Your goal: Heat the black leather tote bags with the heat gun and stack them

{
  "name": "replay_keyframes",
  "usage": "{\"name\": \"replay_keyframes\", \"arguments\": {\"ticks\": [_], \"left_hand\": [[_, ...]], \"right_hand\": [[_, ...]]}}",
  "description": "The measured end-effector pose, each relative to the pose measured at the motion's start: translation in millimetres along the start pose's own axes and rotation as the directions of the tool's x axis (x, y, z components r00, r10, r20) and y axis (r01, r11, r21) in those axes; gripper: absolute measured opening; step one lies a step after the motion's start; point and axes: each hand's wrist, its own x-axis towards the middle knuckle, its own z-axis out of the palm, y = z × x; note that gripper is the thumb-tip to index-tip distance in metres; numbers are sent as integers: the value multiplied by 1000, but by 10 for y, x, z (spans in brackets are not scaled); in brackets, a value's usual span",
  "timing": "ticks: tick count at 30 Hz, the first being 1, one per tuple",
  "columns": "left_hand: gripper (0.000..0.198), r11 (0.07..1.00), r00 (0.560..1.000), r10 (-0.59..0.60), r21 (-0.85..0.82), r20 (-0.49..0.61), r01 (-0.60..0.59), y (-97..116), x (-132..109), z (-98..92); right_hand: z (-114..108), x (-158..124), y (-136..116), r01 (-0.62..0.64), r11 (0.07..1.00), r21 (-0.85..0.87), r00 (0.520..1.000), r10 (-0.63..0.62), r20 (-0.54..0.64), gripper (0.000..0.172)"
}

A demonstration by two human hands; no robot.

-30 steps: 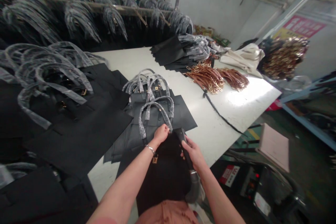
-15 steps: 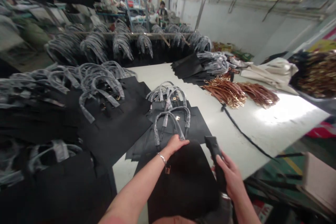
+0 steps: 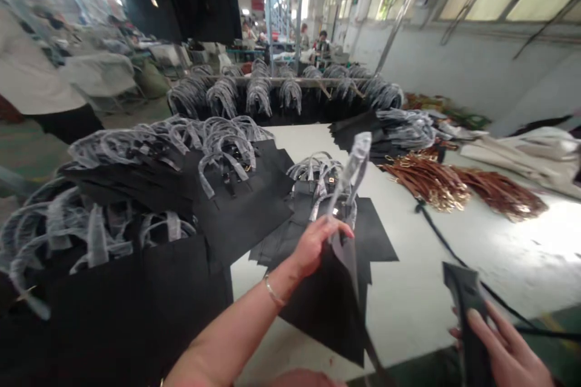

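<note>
My left hand (image 3: 316,242) is closed on the top edge of a black tote bag (image 3: 338,272), at the base of its plastic-wrapped handle (image 3: 356,160). The bag is tipped up, seen partly edge-on, and its handle stands above my fingers. Behind it lies a fanned pile of black bags (image 3: 376,227) with wrapped handles and small gold fittings. Off to the right, my right hand (image 3: 503,338) grips a long black object (image 3: 465,296) with a broad flat end. Its exact kind is unclear, and its lower part is cut off by the frame.
More black bags (image 3: 245,211) cover the left of the white table (image 3: 408,290). Brown straps with gold clasps (image 3: 429,181) and a black cord (image 3: 442,245) lie to the right. Behind the table, bags hang on a rail (image 3: 308,80). A person's white-clothed torso (image 3: 36,66) is at far left.
The bag under my left hand has been lifted and turned from lying flat to tipped up. My right hand has moved right, away from it, with the black object. The view has shifted left.
</note>
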Motion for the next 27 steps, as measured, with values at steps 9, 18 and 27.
{"name": "replay_keyframes", "arguments": {"ticks": [9,18,27], "left_hand": [[44,853,687,-410,15,-599,522,-852,-677,-1495],[21,712,476,-154,238,-866,661,-660,-1020,-2181],[32,146,952,233,975,-199,169,-1646,-1617,-1304]], "right_hand": [[609,-384,84,-72,996,-51,944,84,320,95],[1596,-748,289,-26,956,-291,693,227,684,72],[2485,-711,268,23,913,-407,622,305,721,58]]}}
